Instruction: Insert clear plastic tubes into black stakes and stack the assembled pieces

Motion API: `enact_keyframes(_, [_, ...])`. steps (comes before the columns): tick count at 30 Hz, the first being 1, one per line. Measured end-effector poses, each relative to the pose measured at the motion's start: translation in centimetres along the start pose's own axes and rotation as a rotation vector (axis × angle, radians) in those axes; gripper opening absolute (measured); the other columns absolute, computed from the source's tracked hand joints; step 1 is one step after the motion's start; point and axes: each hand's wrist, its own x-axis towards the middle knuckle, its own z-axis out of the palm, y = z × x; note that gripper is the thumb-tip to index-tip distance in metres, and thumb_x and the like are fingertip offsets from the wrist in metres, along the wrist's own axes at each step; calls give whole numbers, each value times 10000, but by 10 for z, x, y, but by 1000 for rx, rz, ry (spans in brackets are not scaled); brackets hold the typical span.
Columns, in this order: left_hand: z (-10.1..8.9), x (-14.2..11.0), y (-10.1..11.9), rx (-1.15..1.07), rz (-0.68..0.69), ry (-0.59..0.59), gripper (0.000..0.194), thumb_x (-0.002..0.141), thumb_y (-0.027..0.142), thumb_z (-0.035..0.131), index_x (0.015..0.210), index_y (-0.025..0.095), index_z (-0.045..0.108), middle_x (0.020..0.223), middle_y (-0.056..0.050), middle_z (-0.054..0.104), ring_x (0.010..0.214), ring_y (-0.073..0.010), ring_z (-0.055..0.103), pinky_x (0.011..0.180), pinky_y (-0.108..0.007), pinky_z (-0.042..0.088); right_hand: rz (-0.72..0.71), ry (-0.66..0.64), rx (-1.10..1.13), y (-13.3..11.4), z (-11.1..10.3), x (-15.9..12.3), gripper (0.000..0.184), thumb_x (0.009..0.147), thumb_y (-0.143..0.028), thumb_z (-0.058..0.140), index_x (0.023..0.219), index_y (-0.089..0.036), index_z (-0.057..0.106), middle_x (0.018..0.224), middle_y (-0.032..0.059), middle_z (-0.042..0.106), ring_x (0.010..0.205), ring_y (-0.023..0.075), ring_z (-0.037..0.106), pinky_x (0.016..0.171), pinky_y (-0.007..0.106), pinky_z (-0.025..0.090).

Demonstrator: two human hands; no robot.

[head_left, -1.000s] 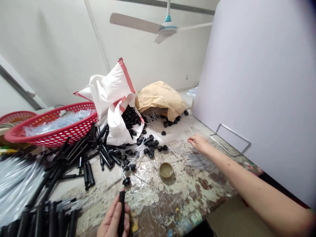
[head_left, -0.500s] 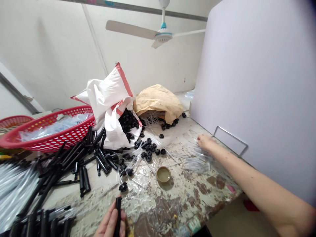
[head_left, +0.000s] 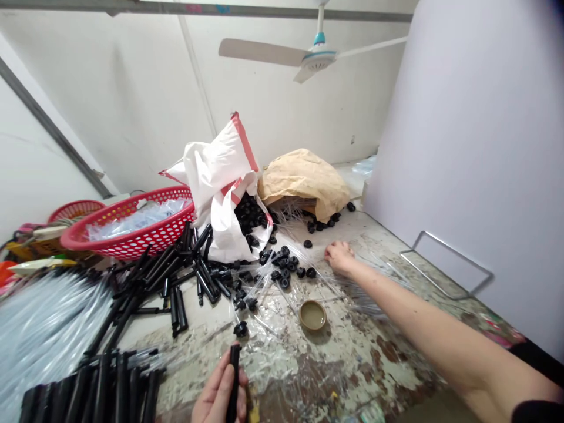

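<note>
My left hand (head_left: 218, 392) is wrapped round a slim black tube (head_left: 234, 382), held upright at the bottom of the view. Just beyond the tube's top lies a black cap-like piece (head_left: 240, 329) on the worn table. Farther off, my right hand (head_left: 340, 257) hovers low over the table with its fingers curled together; whatever they hold is too small to make out. Thin clear plastic tubes (head_left: 370, 302) lie beside and under the right forearm. Left of that hand is a loose cluster of black caps (head_left: 284, 265). Between the two hands stands a small round dish (head_left: 312, 315) of liquid.
A white sack with red edging (head_left: 215, 170) spills black caps, next to a tan paper bag (head_left: 306, 176) of clear tubes. Leftward are a red basket (head_left: 132, 247), piled black tubes (head_left: 176, 308) and bundled clear tubes (head_left: 48, 335). A wire handle (head_left: 445, 264) juts out at right.
My right hand moved away over the clear tubes, then came back left toward the black caps. The left hand keeps its hold on the black tube. The camera view has swung slightly.
</note>
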Motion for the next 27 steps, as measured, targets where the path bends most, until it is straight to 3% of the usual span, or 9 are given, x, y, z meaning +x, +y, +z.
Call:
enact_keyframes(3, [7, -5, 2, -22, 45, 4, 777, 561, 505, 753, 1206, 157, 494, 628, 21, 603, 376, -49, 407, 266, -117, 288, -111, -97, 121, -7, -16, -31, 224, 903, -183, 395, 986, -166, 603, 893, 52, 654, 852, 162, 579, 764, 303, 436])
enact_keyframes(7, [13, -10, 5, -17, 61, 24, 655, 615, 461, 731, 1168, 162, 547, 644, 18, 597, 392, -40, 407, 277, -103, 278, -295, -195, 282, -12, -28, -85, 260, 911, -312, 404, 1014, -231, 629, 906, 16, 676, 772, 151, 596, 656, 281, 446])
enact_keyframes(11, [8, -8, 3, 8, 45, -5, 637, 636, 439, 722, 1183, 165, 546, 663, 13, 599, 404, -38, 400, 296, -111, 286, -597, -11, 137, -13, -22, -117, 160, 859, -238, 521, 849, -210, 679, 795, 36, 686, 740, 181, 568, 690, 324, 366])
enact_keyframes(14, [3, -6, 0, 25, 36, -53, 633, 656, 436, 709, 1205, 177, 530, 683, 13, 596, 421, -45, 411, 309, -123, 299, -704, 166, -58, -17, -15, -124, 146, 849, -187, 542, 774, -212, 665, 721, 9, 675, 708, 165, 541, 719, 333, 288])
enact_keyframes(19, [0, -8, -1, 27, 54, -64, 602, 671, 427, 697, 1196, 180, 538, 675, 18, 584, 426, -46, 416, 319, -131, 294, -743, 247, -209, -23, -14, -127, 215, 839, -137, 538, 669, -202, 653, 601, -2, 636, 648, 149, 511, 722, 335, 250])
enact_keyframes(22, [0, -9, -2, 32, 71, -81, 576, 690, 420, 685, 1195, 186, 535, 686, 17, 586, 428, -44, 423, 327, -133, 297, -677, 252, -123, -22, -19, -131, 168, 838, -180, 550, 729, -216, 674, 672, 7, 670, 680, 162, 539, 730, 346, 263])
enact_keyframes(24, [0, -10, -2, 28, 87, -98, 538, 710, 412, 670, 1179, 185, 536, 696, 17, 585, 435, -44, 427, 331, -131, 296, -599, 181, 52, -26, -22, -138, 148, 842, -225, 545, 779, -223, 679, 749, 13, 690, 715, 169, 564, 744, 348, 301])
enact_keyframes(27, [0, -12, -1, 21, 100, -132, 435, 737, 400, 646, 1097, 174, 554, 695, 22, 575, 433, -40, 424, 334, -129, 291, -437, -65, 417, -44, -23, -155, 167, 847, -289, 518, 826, -223, 671, 800, 17, 689, 732, 162, 593, 697, 307, 393])
